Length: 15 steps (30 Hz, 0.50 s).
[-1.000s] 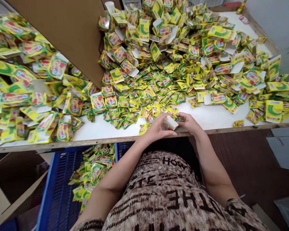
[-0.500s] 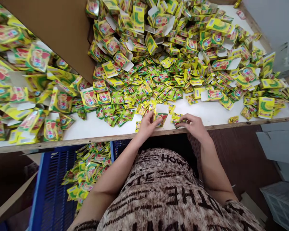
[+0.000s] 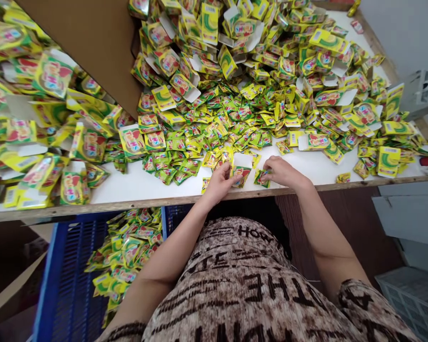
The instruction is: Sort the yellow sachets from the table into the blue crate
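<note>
A white table (image 3: 324, 173) bears the heaped cartons (image 3: 260, 52), with loose sachets (image 3: 231, 114) spread towards its front edge, seemingly for easy reach. A cardboard panel (image 3: 89, 42) apparently parts the left-hand pile; its upper end is cut off. Below the front edge, the blue crate (image 3: 45, 280) is partly hidden by the left arm. Near that edge, the left hand (image 3: 217, 185) pinches an open carton (image 3: 241, 175), white flap away from the body, probably steadying it; its inside is hidden. The right hand's (image 3: 283, 171) curled fingertips touch a green-yellow packet (image 3: 261, 178); whether they pinch it, I cannot tell.
</note>
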### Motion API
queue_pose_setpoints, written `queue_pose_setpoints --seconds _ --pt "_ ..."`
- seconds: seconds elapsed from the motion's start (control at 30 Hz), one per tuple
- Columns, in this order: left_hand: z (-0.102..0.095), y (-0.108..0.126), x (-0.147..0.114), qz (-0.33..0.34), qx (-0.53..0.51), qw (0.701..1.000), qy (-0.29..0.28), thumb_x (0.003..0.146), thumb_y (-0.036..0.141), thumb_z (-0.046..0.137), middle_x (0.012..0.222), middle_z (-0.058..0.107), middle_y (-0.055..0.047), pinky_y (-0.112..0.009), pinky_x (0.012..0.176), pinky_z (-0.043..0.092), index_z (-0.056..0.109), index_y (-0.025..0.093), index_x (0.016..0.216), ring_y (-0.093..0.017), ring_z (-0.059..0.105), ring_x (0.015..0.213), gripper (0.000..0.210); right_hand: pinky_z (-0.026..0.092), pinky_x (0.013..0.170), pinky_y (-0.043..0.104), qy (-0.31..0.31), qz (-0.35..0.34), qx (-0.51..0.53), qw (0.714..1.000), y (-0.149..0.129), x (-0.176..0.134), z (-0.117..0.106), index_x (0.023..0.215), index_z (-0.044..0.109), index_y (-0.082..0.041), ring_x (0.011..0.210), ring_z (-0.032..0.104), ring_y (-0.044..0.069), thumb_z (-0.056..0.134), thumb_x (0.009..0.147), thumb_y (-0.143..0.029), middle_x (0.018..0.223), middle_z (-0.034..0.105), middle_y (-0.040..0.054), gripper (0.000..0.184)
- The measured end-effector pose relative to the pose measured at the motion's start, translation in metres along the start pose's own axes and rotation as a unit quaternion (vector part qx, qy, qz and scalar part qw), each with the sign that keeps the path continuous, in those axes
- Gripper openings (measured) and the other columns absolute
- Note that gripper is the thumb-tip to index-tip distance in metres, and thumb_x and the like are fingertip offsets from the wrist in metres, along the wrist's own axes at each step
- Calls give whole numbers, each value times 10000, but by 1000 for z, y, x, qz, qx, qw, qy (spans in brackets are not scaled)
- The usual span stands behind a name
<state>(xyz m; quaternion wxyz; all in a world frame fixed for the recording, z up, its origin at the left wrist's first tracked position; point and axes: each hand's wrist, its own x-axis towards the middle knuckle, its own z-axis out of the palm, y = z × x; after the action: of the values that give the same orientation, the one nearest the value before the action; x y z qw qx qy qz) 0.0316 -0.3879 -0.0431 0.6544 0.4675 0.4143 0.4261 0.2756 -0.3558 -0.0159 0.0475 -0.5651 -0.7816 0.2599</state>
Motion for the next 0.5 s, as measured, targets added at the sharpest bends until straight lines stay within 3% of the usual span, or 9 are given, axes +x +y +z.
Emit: queue_pose_setpoints --seconds 0.07,0.13,0.2,0.3,0.37,0.5 --pt "-1 -2 1 2 8 1000 -3 730 430 797 969 699 -42 -311 854 517 620 160 1034 -186 649 910 443 432 696 287 -34 -10 54 998 -7 -14 -3 859 653 -173 765 564 177 794 689 -237 806 622 12 229" --pt "-2 -5 1 11 28 1000 -1 741 434 791 944 697 -44 -311 836 521 633 160 1031 -196 648 908 429 454 702 287 -15 -3 123 992 -17 -30 -6 965 657 -193 769 590 172 779 700 -234 831 646 -2 294" --pt "-2 -6 2 20 55 998 2 755 443 780 907 694 -46 -310 807 523 653 160 985 -207 646 897 386 494 760 314 68 7 205 976 -32 -42 -8 1035 663 -215 838 631 191 766 740 -294 911 674 17 322" --pt "-2 -5 1 29 83 996 5 787 475 747 853 688 -51 -315 783 525 674 160 925 -218 639 872 352 529 859 354 243 -3 312 918 -57 -47 -8 1087 650 -236 953 662 219 711 822 -395 1037 682 51 315" --pt "-2 -3 0 34 85 996 -2 804 501 721 839 686 -53 -319 791 525 683 158 924 -220 634 870 365 532 902 364 304 -30 319 897 -71 -40 -5 1132 631 -247 991 662 224 691 845 -389 1088 678 58 326" --pt "-1 4 -3 41 83 995 -27 823 521 685 847 692 -46 -319 826 519 699 161 940 -221 629 902 378 503 963 387 301 -63 208 928 -79 -23 5 1159 652 -252 1059 631 244 623 883 -304 1133 678 73 282"
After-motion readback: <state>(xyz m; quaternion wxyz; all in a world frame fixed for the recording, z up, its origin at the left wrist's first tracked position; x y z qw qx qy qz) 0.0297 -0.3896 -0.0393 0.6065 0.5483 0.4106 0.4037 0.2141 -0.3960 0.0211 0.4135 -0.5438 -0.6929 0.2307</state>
